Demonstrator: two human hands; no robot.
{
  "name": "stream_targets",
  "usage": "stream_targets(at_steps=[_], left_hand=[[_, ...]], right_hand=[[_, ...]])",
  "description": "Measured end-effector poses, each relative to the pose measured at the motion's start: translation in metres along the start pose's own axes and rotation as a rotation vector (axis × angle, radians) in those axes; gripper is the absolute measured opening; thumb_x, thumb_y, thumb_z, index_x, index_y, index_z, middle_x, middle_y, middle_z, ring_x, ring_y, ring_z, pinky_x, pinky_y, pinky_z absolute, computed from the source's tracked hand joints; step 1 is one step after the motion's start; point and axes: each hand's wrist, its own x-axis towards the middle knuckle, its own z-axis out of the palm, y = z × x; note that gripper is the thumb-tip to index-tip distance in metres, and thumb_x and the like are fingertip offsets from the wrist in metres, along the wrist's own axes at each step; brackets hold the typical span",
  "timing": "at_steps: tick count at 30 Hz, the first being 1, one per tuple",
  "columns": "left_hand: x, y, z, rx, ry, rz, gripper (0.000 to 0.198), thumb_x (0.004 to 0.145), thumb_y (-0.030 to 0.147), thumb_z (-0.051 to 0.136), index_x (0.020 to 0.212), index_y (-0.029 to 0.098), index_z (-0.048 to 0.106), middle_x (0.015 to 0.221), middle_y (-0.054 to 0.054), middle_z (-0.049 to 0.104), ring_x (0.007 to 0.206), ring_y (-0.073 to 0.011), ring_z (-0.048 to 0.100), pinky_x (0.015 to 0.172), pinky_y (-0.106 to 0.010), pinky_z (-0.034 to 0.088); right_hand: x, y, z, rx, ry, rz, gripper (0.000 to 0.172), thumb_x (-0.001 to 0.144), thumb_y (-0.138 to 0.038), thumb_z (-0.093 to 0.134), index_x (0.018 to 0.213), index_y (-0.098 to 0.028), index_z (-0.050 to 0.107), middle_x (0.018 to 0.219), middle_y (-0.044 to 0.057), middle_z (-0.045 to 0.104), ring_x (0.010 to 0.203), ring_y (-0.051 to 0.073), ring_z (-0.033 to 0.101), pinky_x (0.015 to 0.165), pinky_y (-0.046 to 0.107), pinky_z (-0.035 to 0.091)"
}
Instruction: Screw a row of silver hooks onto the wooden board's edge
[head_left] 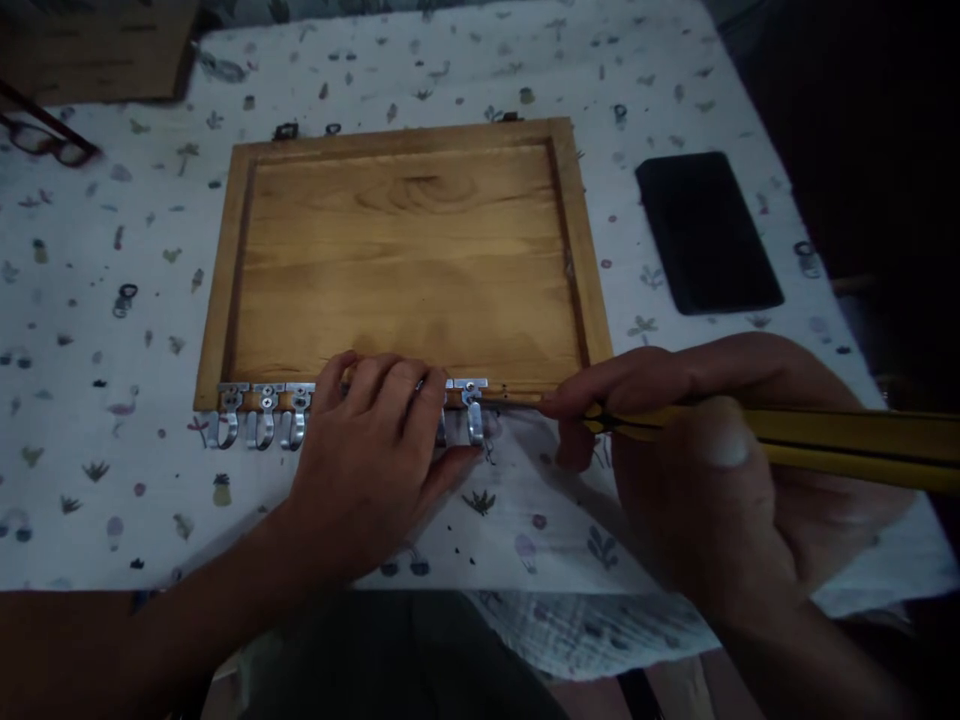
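A shallow wooden tray-like frame [409,265] lies on the patterned cloth. Along its near edge runs a row of several silver metal hooks [267,402]. My left hand [367,450] lies over the middle hooks and the frame's near edge, fingers curved over them; what is beneath the palm is hidden. My right hand [697,450] is wrapped round a screwdriver with a yellow and black handle [817,435]. The tool's thin shaft points left along the near edge, its tip close to the rightmost hook [472,410].
A black phone-like slab [709,232] lies right of the frame. Glasses [52,145] and a brown cardboard piece [97,50] are at the far left. Two small dark metal fittings stick out from the frame's far edge. The white cloth [97,350] hangs over the table's near edge.
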Motion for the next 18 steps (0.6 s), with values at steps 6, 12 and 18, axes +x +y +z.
stream_targets(at_steps=[6,12,18], left_hand=[[0.0,-0.001,0.001,-0.003,0.024,0.008,0.048,0.09,0.044,0.049,0.116,0.005,0.06,0.108,-0.018,0.065,0.1,-0.0312,0.056,0.093,-0.053,0.043],[-0.001,-0.001,0.0,0.008,0.005,0.005,0.05,0.09,0.045,0.049,0.117,0.005,0.061,0.109,-0.017,0.065,0.1,-0.0318,0.056,0.091,-0.054,0.043],[0.0,0.0,0.001,0.014,0.028,0.003,0.048,0.09,0.044,0.05,0.116,0.005,0.062,0.106,-0.017,0.066,0.097,-0.0316,0.057,0.09,-0.054,0.044]], right_hand=[[0.0,-0.002,0.005,-0.013,0.036,0.007,0.006,0.089,-0.033,0.059,0.088,-0.032,0.065,0.086,0.001,0.067,0.061,0.02,0.061,0.053,0.041,0.049],[0.012,-0.014,0.002,-0.307,-0.123,-0.058,0.008,0.092,-0.033,0.055,0.09,-0.032,0.063,0.088,-0.001,0.069,0.07,0.019,0.065,0.059,0.038,0.051],[0.024,-0.031,0.014,-0.36,-0.112,-0.173,0.015,0.088,-0.026,0.061,0.1,-0.034,0.062,0.102,0.0,0.067,0.095,0.021,0.065,0.079,0.037,0.054]])
